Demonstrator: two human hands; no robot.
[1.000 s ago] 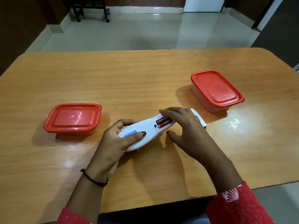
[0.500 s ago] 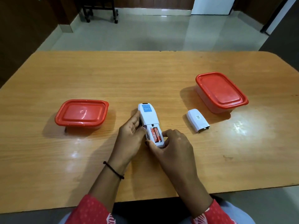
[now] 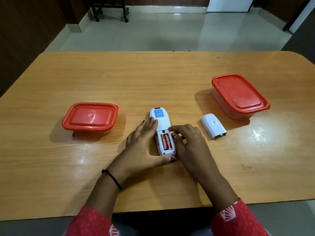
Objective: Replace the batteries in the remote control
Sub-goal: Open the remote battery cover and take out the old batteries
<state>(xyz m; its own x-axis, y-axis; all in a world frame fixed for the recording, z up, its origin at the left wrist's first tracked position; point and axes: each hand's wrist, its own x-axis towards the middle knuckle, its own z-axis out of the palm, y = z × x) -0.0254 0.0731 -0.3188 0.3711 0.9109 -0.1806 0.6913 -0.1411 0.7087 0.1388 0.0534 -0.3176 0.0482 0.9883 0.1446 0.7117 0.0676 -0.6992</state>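
The remote (image 3: 160,124) now lies face-down and lengthwise mid-table, no longer angled as a second ago, so its two glossy orange batteries (image 3: 165,141) sit exposed for removal. The left hand (image 3: 142,143), fingers spread, braces its side and near end. The right hand (image 3: 188,142) hovers curled beside the bay, pinching nothing, while the smooth white cover (image 3: 214,128) rests apart to the right.

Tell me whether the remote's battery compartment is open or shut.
Open. Two batteries lie exposed in the remote; its cover rests apart on the table.
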